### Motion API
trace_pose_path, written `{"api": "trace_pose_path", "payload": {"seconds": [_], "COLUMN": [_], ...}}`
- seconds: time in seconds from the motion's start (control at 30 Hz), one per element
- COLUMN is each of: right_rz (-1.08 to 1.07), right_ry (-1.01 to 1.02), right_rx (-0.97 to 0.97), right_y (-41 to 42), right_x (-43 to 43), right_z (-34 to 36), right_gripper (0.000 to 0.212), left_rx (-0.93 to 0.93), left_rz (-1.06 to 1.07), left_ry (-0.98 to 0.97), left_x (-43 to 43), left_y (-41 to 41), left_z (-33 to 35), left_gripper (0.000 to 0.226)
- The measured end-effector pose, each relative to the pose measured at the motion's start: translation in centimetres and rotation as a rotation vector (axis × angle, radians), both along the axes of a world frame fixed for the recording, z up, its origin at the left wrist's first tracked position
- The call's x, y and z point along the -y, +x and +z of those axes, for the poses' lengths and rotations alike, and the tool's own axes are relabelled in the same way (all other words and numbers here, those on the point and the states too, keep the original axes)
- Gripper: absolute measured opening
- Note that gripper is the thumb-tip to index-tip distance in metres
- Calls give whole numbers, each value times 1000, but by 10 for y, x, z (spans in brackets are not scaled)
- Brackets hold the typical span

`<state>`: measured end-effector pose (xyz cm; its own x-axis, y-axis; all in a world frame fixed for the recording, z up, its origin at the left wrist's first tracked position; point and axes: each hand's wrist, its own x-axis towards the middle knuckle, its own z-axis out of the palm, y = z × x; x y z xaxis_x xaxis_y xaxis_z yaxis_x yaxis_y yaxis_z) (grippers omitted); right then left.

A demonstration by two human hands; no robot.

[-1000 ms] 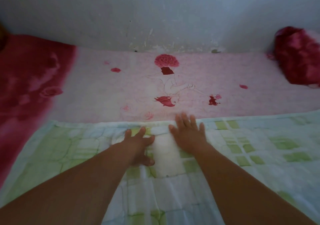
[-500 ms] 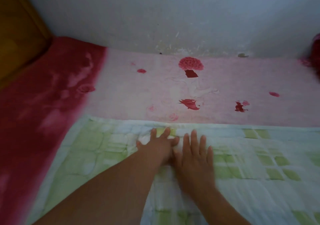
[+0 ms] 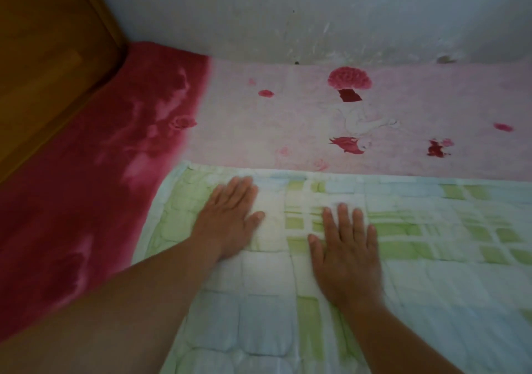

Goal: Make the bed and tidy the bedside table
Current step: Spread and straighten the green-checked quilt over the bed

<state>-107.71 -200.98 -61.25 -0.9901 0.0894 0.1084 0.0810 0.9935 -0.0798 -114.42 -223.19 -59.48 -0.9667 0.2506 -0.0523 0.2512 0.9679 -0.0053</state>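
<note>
Both hands have slid apart since half a second back, when they sat thumb to thumb. Left hand (image 3: 230, 218) lies flat on the green and white checked quilt (image 3: 431, 230) near its far left corner, fingers straight and together, palm down. Right hand (image 3: 345, 250) is flat on it too, fingers a bit spread, neither gripping anything. That quilt covers the near side of the bed, its far edge running across the pink flowered sheet (image 3: 288, 120). Dark red fabric (image 3: 86, 201) lies to its left, against a wooden panel (image 3: 43, 57).

Left hand (image 3: 230, 219), right hand (image 3: 347, 254), bare forearms (image 3: 129, 301)
</note>
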Motion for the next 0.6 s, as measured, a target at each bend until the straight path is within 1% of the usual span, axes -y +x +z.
{"api": "trace_pose_path", "payload": {"seconds": [0.03,0.1,0.13,0.17,0.2,0.23,0.3,0.33,0.4,0.47,0.53,0.6], "right_rz": [-2,7,25,38,42,41,34,22,21,9,-35,-71], "right_ry": [8,12,17,20,29,28,7,11,42,53,30,-3], "right_rx": [3,11,10,6,7,14,20,21,58,129,203,227], "right_y": [0,0,0,0,1,2,2,1,-2,-3,1,14], "right_x": [0,-1,0,1,0,-2,0,0,-1,-1,3,23], "right_z": [-2,-4,-5,-5,-6,-4,-3,-4,-5,-3,8,23], "right_gripper": [68,69,69,69,70,70,72,73,75,73,68,66], "left_rx": [21,58,35,-17,-96,-185,-205,-178,-123,-123,-82,-38], "left_rz": [100,371,476,507,449,336,98,41,67,126,148,164], "left_ry": [-28,-69,-76,-54,9,82,177,151,70,80,90,92], "left_x": [12,26,27,21,8,-8,-26,-21,6,26,25,20], "left_y": [-3,-1,5,16,30,50,98,117,131,127,124,125], "left_z": [3,16,21,25,25,24,12,3,-13,-16,-10,-6], "left_gripper": [80,74,73,73,72,69,65,65,66,69,72,72]}}
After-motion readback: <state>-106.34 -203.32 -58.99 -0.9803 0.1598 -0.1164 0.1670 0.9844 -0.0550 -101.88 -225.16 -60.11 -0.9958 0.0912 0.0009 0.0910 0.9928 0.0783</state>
